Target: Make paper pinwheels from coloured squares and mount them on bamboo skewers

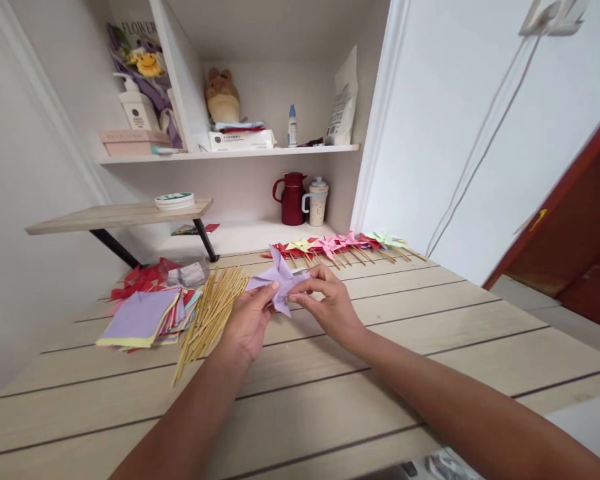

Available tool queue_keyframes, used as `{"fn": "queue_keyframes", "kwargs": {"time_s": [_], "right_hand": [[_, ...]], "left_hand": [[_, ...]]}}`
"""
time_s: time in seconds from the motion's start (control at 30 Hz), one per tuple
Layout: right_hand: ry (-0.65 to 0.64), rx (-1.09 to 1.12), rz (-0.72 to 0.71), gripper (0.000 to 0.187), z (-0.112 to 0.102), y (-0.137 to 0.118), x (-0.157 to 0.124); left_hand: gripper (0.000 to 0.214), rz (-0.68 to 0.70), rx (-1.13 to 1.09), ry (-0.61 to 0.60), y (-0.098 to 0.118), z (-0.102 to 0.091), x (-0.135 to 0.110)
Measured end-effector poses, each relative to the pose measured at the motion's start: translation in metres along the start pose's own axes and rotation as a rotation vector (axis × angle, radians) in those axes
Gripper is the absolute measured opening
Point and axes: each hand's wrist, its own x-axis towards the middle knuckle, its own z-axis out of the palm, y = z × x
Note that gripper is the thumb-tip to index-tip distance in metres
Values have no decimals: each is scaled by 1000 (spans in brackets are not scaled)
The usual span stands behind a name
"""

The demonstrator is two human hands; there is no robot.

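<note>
A light purple paper pinwheel (281, 275) is held between my two hands above the table. My left hand (250, 317) grips its left side, the thumb pressed near the centre. On the right side, my right hand (327, 300) pinches at a paper blade with thumb and forefinger. Left of my left hand lies a loose heap of thin wooden sticks (213, 310). Beside the sticks is a stack of coloured paper squares (140, 317), purple on top. Several pinwheels on sticks (330, 247), in red, pink, yellow and pale green, lie in a row beyond my hands.
Behind the paper stack are red folded papers (143, 281) and a clear box (187, 273). A small raised shelf (120, 215) with black legs stands at the left. A red jug (293, 199) and a speckled cup (318, 202) stand in the cabinet at the back.
</note>
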Motion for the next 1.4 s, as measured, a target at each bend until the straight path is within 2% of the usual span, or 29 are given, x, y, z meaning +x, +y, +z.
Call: {"fn": "queue_keyframes", "kwargs": {"time_s": [0.3,0.6,0.93,1.4], "right_hand": [[49,88,226,19,1,-5,2],[72,187,343,27,2,-6,2],[108,204,354,26,5,-3,2],[96,118,287,26,4,-4,3]], "left_hand": [[34,57,46,-6,-4,3,0],[38,56,70,-1,-6,5,-2],[40,34,48,20,-9,5,-1],[39,23,86,48,-9,5,-1]]}}
